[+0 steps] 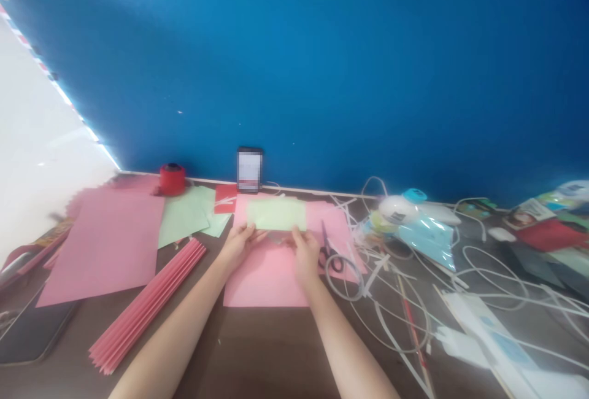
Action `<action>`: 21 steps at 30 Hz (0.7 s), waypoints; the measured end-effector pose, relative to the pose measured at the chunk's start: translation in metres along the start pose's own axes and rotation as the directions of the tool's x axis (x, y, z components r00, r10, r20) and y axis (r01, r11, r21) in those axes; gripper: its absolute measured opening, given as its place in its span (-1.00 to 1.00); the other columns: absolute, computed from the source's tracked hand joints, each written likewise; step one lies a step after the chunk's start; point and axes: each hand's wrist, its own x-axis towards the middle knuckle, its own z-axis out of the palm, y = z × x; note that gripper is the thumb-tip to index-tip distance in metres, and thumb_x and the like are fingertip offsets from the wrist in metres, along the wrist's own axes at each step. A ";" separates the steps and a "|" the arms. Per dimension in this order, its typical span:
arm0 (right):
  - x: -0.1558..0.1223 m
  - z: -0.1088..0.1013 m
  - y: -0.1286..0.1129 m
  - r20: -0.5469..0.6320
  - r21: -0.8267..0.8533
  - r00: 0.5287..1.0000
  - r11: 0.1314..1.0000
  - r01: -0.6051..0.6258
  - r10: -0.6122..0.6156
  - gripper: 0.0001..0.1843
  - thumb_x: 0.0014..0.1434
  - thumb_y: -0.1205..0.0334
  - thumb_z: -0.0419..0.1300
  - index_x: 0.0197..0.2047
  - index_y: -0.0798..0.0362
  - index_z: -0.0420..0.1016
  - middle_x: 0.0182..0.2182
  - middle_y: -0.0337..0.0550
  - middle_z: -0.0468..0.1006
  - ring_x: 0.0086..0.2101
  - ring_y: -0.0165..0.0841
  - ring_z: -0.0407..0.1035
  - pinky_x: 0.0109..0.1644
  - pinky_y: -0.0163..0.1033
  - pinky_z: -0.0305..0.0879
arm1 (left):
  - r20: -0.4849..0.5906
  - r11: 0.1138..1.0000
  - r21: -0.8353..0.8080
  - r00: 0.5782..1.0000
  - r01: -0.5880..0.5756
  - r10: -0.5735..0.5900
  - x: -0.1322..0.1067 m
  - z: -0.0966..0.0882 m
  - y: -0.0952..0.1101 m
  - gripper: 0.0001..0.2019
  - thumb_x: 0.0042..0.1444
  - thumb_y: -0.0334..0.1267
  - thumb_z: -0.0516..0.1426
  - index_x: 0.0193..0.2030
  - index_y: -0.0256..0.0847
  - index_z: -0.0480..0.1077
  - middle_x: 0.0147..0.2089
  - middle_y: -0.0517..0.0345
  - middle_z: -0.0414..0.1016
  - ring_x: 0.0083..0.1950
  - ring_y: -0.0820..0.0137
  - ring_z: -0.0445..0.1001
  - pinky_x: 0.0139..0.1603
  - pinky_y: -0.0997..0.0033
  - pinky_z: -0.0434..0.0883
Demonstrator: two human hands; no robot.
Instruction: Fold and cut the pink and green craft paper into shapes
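A light green paper strip (pixel 277 214) lies over a pink sheet (pixel 271 276) in the middle of the brown table (pixel 257 350). My left hand (pixel 239 244) pinches the strip's lower left edge. My right hand (pixel 304 250) grips its lower right edge with the fingers closed on it. Scissors (pixel 329 251) with dark handles lie on the pink sheet just right of my right hand.
A pleated pink paper fan (pixel 147 304) and a large pink sheet (pixel 103 245) lie at left, with green sheets (pixel 188 218) and a red tape roll (pixel 172 179) behind. A phone (pixel 249 169) leans on the blue wall. White cables (pixel 483 276), packets and clutter fill the right.
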 end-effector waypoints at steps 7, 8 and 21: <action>0.004 -0.001 -0.002 -0.043 0.103 0.999 0.995 0.010 -0.005 -0.69 -0.18 0.07 0.33 -0.51 0.11 0.36 -0.64 -0.31 0.43 -0.61 -0.43 0.39 -0.53 -0.36 0.30 | -0.003 1.000 0.006 1.000 -0.028 0.028 -0.001 0.002 0.000 -0.84 -0.07 -0.28 0.24 -0.44 -0.30 0.35 -0.46 0.17 0.44 -0.21 0.31 0.51 0.04 0.17 0.38; 0.004 -0.001 -0.002 -0.041 0.110 0.999 0.994 0.007 -0.003 -0.68 -0.17 0.06 0.33 -0.50 0.11 0.36 -0.65 -0.31 0.43 -0.62 -0.42 0.39 -0.54 -0.34 0.30 | -0.004 1.000 0.001 1.000 -0.027 0.027 -0.001 0.002 0.000 -0.84 -0.07 -0.28 0.24 -0.43 -0.30 0.35 -0.47 0.17 0.44 -0.22 0.31 0.51 0.04 0.16 0.38; 0.012 -0.015 -0.008 0.090 -0.177 0.956 0.940 0.292 -0.280 -0.71 -0.08 0.31 0.10 -0.20 0.00 0.31 -0.34 -0.21 0.50 -0.37 -0.33 0.44 -0.37 -0.25 0.37 | -0.043 0.996 0.062 0.997 -0.066 0.069 0.001 -0.005 0.008 -0.82 -0.09 -0.24 0.23 -0.35 -0.27 0.37 -0.52 0.22 0.40 -0.24 0.33 0.51 0.03 0.17 0.38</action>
